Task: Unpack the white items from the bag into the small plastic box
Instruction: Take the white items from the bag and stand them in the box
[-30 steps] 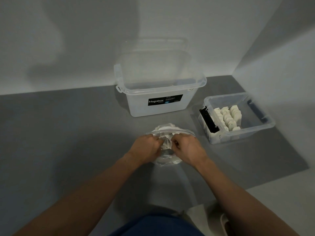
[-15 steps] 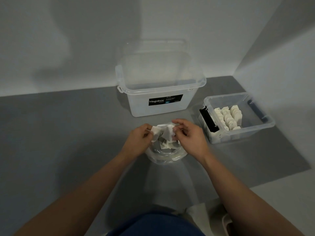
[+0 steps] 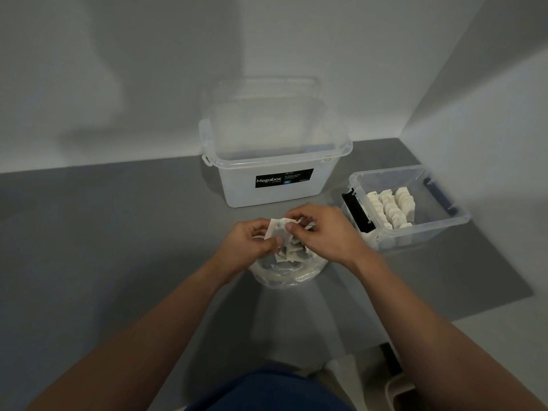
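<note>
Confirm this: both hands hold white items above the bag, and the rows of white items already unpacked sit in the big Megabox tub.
Not quite. The head view shows the Megabox tub with no items in it; the rows of white items sit in the small plastic box to its right. The rest stands: the left hand and right hand hold white items above the bag.

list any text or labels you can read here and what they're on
"Megabox": white lettering on the black label on the front of the large clear box.
Smaller lines on that label's right half and under the brand name: too small and blurred to read.
Small sticker on that box's rim: unreadable.
</note>
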